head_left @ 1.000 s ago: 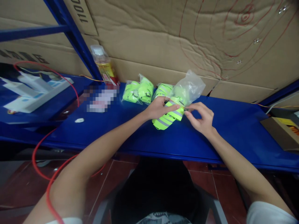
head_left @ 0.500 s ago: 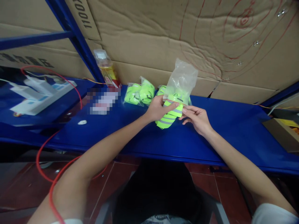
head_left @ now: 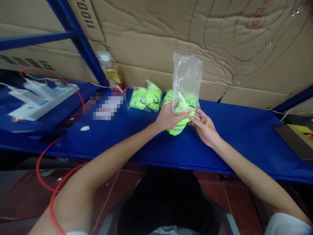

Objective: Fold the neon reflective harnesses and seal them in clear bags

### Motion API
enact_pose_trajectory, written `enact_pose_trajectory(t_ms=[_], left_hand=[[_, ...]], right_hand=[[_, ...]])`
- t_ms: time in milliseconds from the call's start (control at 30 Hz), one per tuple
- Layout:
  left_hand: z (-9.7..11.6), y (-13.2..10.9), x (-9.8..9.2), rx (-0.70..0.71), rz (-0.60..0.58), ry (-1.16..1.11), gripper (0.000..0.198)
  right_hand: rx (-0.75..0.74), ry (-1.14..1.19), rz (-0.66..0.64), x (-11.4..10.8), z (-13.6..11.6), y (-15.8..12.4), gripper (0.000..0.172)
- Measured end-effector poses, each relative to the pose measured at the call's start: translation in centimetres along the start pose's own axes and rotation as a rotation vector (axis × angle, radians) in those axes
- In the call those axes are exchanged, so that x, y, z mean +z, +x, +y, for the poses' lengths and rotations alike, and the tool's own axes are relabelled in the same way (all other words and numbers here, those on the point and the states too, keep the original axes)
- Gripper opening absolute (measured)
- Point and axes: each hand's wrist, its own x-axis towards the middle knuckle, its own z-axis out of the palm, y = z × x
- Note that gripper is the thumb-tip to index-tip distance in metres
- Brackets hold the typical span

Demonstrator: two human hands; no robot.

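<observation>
Watching remotely, I'm seeing the left hand [head_left: 166, 117] clasping the clear bag [head_left: 187, 73] and neon bundle [head_left: 176, 129] at the mouth, thumb across the front, fingers mostly hidden. The right hand [head_left: 205, 129] is pinching the bag's right mouth corner. The bundle is sitting partly inside, partly sticking out below, over the blue table [head_left: 156, 147]. I'm favouring a wide mouth, flat folds, no strain on the seams.
</observation>
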Motion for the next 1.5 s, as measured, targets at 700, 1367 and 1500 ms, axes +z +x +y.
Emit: enact_pose_trajectory(t_ms=[700, 1367, 1500], left_hand=[[-0.2, 0.6, 0.0, -0.079, -0.14, -0.232, 0.042], [-2.2, 0.7, 0.7, -0.115, 0.03, -0.194, 0.035], [-1.6, 0.3, 0.8, 0.016, 0.058, -0.114, 0.027]], right_hand=[[-0.164, -0.112, 0.327, -1.1, -0.2, 0.8, 0.044], [0.03, -0.008, 0.088, 0.9, 0.8, -0.1, 0.086], [-0.04, -0.031, 0.074, 1.1, 1.1, -0.2, 0.104]])
